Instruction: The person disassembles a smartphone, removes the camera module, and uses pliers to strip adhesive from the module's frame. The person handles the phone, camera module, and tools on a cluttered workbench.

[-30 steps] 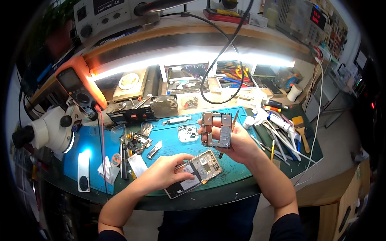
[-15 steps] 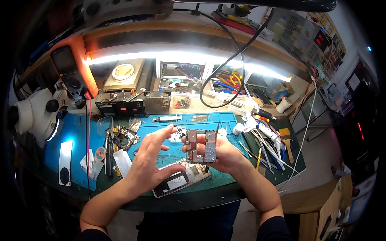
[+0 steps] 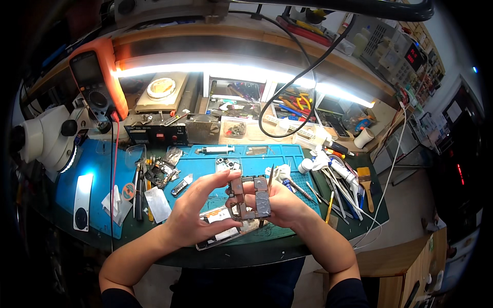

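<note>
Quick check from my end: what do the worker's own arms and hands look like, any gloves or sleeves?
The left hand and right hand are ungloved, with no watch or bracelet visible on either wrist. Both forearms are bare. Plain, dark sleeves show at the lower edge, ending near the elbows, without visible markings.

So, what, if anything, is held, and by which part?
The right hand holds a circuit board by its right side, plus a pointed tool; the left hand spans the board's left edge, contact unclear.
</note>
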{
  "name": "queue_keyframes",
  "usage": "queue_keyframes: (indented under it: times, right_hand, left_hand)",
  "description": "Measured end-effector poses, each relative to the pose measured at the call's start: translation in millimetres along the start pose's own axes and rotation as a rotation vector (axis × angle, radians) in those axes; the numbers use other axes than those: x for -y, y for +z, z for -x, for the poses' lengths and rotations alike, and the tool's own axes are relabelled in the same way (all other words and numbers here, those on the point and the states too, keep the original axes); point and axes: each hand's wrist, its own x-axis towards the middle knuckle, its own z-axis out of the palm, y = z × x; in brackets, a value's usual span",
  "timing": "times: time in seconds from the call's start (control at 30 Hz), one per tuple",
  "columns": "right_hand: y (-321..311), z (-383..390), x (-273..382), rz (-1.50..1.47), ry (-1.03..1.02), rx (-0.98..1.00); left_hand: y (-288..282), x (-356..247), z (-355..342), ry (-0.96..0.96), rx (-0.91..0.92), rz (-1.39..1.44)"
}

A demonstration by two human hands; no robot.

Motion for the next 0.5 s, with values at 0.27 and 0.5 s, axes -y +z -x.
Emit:
queue_keyframes:
  times: [0.27, 0.5]
  right_hand:
    - [-4.9, 1.6, 11.7, -0.033, -0.061, -0.238]
    - [-5.1, 5.9, 18.1, 0.048, -0.068, -0.298]
  left_hand:
    - [-3.1, 9.4, 1.8, -0.028, -0.044, -0.031]
    - [-5.7, 14.7, -0.5, -0.044, -0.067, -0.060]
